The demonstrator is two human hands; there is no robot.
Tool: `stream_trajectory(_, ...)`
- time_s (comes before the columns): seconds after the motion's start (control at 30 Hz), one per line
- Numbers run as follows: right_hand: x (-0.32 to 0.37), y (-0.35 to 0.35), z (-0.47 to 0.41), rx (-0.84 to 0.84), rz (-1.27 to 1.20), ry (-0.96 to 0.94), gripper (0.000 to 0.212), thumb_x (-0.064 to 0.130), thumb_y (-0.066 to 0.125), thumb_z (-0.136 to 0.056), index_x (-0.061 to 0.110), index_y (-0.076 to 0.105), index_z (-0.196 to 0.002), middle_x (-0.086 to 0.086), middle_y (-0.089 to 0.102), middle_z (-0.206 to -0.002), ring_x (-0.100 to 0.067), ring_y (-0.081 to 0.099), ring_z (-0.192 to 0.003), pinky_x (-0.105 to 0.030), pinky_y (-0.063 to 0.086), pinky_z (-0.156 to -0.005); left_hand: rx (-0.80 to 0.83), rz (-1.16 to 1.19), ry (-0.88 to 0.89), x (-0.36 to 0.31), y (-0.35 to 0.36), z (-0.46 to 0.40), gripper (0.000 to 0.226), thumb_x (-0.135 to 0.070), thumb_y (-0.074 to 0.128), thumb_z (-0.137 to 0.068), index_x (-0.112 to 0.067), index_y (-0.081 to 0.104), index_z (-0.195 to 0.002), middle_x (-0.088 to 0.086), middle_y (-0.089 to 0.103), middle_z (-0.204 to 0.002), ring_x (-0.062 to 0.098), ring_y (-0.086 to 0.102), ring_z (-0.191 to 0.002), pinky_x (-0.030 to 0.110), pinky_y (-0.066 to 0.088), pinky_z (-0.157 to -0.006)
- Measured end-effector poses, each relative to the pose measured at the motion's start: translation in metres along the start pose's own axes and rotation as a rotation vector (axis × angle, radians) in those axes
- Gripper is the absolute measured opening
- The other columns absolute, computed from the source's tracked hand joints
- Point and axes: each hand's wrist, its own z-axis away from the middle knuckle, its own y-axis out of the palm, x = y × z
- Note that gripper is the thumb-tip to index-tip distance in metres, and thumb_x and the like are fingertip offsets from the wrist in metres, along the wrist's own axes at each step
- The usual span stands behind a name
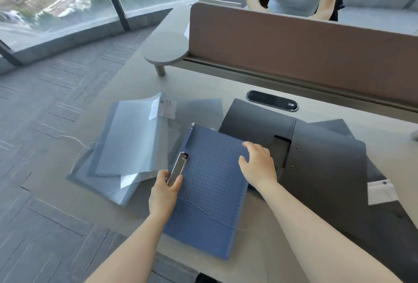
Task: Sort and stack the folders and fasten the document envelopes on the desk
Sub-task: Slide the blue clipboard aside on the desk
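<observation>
A blue folder (210,192) with a grid pattern lies open in the middle of the desk, its metal clip (178,168) along the left side. My left hand (166,189) grips the near end of that clip. My right hand (259,165) rests flat with fingers spread on the folder's right edge. To the left lies a pile of translucent grey document envelopes (133,140) with a loose string (79,156) trailing off them. An open black folder (312,154) lies to the right, partly under the blue one.
A brown partition (294,52) runs along the far side of the desk (282,226). A person sits behind it. A black cable port (272,100) is set in the desk. A round side shelf (166,50) juts out at the left. The desk's left edge drops to carpet.
</observation>
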Motion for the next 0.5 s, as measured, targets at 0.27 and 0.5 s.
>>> stream_trajectory(0.27, -0.005, 0.025, 0.014, 0.094, 0.017, 0.023, 0.044, 0.023, 0.047, -0.096, 0.020, 0.046, -0.140, 0.000, 0.045, -0.147, -0.024, 0.036, -0.136, -0.041, 0.038, -0.107, -0.035, -0.051, -0.027, 0.020, -0.013, -0.014, 0.040, -0.048, 0.057, -0.093, -0.021, 0.047, -0.121, -0.003, 0.058, -0.104, 0.023, 0.055, -0.089, 0.038, 0.044, -0.077)
stream_trajectory(0.5, -0.014, 0.043, 0.024, 0.134, 0.097, 0.050, 0.046, 0.024, 0.047, -0.096, 0.023, 0.043, -0.142, 0.002, 0.043, -0.147, -0.022, 0.036, -0.135, -0.040, 0.041, -0.104, -0.052, -0.073, -0.081, 0.028, -0.005, -0.017, 0.040, -0.046, 0.058, -0.092, -0.017, 0.051, -0.119, 0.001, 0.061, -0.101, 0.028, 0.059, -0.090, 0.039, 0.048, -0.079)
